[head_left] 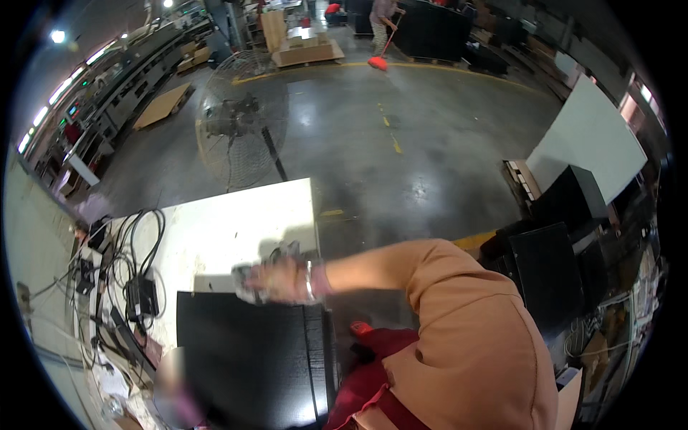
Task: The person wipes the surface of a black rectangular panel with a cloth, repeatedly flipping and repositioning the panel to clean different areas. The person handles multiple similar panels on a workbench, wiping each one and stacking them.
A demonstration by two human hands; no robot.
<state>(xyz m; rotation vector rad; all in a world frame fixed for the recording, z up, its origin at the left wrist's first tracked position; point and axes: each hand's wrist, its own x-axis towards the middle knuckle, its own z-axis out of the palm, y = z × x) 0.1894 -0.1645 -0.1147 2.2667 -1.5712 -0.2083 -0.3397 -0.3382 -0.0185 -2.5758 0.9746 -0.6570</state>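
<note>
A large flat black panel [251, 351] lies on a white worktable [236, 229]. My right arm, in an orange sleeve, comes in from the right and reaches across to the panel's far edge. My right hand [276, 279] is blurred, wears a band at the wrist and is closed around a small grey object [242, 278] whose kind I cannot make out. A blurred pale shape [175, 390] sits at the panel's lower left corner. It may be my left hand, and I cannot tell what it holds.
Black cables and a power adapter [143, 295] crowd the table's left side. A standing fan [242, 118] is behind the table. Black cabinets [545, 276] and a white board [591, 140] stand at the right. Far off, a person sweeps with a red broom [378, 62] near pallets [308, 50].
</note>
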